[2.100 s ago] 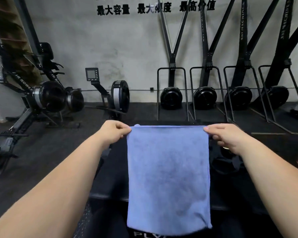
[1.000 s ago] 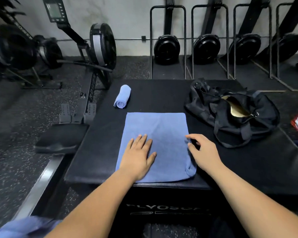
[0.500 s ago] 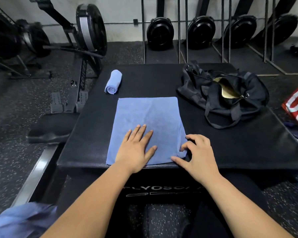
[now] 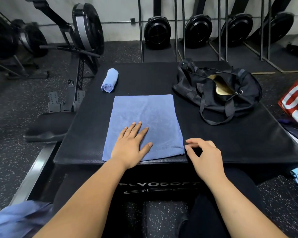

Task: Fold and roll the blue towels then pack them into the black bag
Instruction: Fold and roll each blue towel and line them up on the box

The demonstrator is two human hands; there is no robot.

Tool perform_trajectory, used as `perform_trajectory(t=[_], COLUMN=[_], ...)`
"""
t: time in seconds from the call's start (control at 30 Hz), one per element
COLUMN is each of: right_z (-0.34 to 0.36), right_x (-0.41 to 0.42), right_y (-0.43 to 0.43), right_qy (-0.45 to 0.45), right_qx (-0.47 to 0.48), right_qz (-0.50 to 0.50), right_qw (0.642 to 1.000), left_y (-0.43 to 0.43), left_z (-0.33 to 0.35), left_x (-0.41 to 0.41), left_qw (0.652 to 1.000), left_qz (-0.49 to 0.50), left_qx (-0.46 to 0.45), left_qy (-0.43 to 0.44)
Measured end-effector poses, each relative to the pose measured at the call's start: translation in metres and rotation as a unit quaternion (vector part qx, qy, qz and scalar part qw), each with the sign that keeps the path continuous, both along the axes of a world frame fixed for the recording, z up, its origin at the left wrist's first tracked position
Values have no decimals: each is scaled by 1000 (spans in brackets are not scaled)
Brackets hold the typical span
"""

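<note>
A folded blue towel (image 4: 144, 115) lies flat on the black padded box (image 4: 230, 143), near its front edge. My left hand (image 4: 130, 146) rests on the towel's near half, fingers straight and spread. Just right of the towel's near right corner, my right hand (image 4: 204, 156) hovers with loosely curled fingers and holds nothing. A rolled blue towel (image 4: 109, 80) lies at the box's far left. The black bag (image 4: 218, 90) sits at the far right, its zip open on a tan lining.
More blue cloth (image 4: 15, 219) lies heaped at the lower left by my arm. A rowing machine (image 4: 79, 54) stands left of the box, with fan machines along the wall. A red object (image 4: 296, 102) lies to the right on the floor.
The towel went from hanging between both hands to lying flat on the box. My left hand stays pressed on it; my right hand let go of the near right corner and drew slightly right.
</note>
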State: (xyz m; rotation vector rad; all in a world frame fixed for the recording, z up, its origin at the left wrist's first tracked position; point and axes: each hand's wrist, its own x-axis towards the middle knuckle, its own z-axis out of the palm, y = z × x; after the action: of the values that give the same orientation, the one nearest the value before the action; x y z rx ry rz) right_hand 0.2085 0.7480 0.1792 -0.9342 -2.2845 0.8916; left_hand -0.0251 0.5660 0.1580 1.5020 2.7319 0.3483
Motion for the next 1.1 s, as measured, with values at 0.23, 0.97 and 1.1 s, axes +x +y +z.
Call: perform_trajectory(t=[0.23, 0.97, 1.1], right_z=[4, 7, -11], right_x=[-6, -5, -19], right_y=[-12, -5, -21], right_qy=[-10, -42, -119], right_qx=[16, 163, 287], right_qz=[64, 0, 207], right_qw=[998, 986, 928], left_y=[-2, -2, -3], left_z=[2, 3, 2], left_x=[0, 1, 3], left_qw=[1000, 1000, 998], left_qz=[-8, -6, -20], left_qx=[5, 19, 55], left_qy=[-15, -17, -13])
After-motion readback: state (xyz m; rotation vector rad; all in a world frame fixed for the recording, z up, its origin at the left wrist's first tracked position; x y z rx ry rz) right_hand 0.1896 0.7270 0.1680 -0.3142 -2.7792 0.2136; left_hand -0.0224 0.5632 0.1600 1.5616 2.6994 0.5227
